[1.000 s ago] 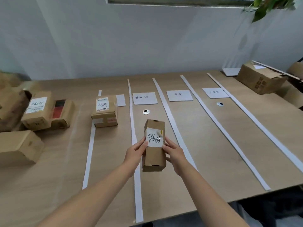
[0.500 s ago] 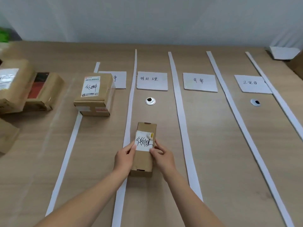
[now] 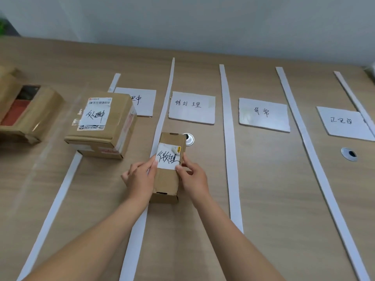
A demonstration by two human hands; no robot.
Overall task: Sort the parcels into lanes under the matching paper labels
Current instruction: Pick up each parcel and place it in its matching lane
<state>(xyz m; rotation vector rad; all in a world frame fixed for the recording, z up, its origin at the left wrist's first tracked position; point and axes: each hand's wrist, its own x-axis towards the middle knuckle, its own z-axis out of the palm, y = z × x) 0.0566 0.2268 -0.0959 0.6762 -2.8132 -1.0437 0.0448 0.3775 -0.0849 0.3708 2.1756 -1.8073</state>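
From the head camera, I hold the narrow parcel [image 3: 168, 180] between both hands. My left hand [image 3: 140, 179] curls against its left side, with the thumb tip at the edge of its white handwritten sticker [image 3: 168, 157]. My right hand [image 3: 193, 177] pinches the right side, with the thumb on the sticker's lower corner. I cannot tell whether the parcel rests on the table [image 3: 263, 179] or is just above it.

It lies lengthwise in the second lane below the 待处理 paper label [image 3: 191, 107]. Its left edge overlaps the white strip [image 3: 165, 102], and its far end covers part of a metal grommet [image 3: 190, 139].

A larger parcel [image 3: 101, 124] sits in the first lane, hiding part of that lane's label [image 3: 142, 100]. The 异常 label [image 3: 263, 114] lies in the third lane.
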